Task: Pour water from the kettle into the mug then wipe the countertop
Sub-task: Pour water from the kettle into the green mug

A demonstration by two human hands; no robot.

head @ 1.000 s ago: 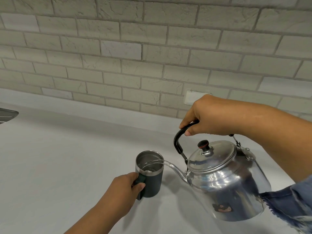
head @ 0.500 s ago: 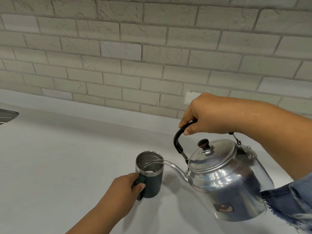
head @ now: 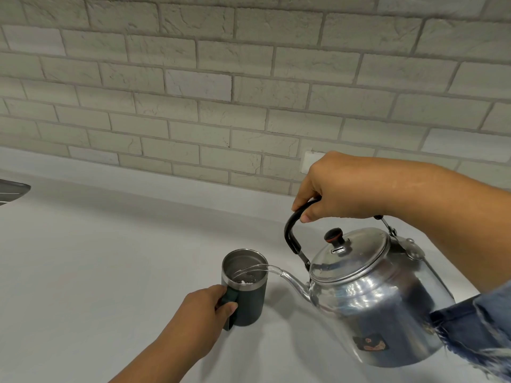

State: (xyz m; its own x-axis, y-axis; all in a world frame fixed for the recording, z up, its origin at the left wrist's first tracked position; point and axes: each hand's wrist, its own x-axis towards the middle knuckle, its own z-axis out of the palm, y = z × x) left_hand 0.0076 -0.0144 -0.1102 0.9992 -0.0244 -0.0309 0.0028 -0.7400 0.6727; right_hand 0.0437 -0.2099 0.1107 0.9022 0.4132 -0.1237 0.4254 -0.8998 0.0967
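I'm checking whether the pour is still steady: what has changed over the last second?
Almost nothing. The kettle stays tilted in the right hand, perhaps a touch steeper, and the stream of water still arcs from the spout into the mug. The left hand keeps its grip on the mug's handle, and the mug has not shifted on the countertop.
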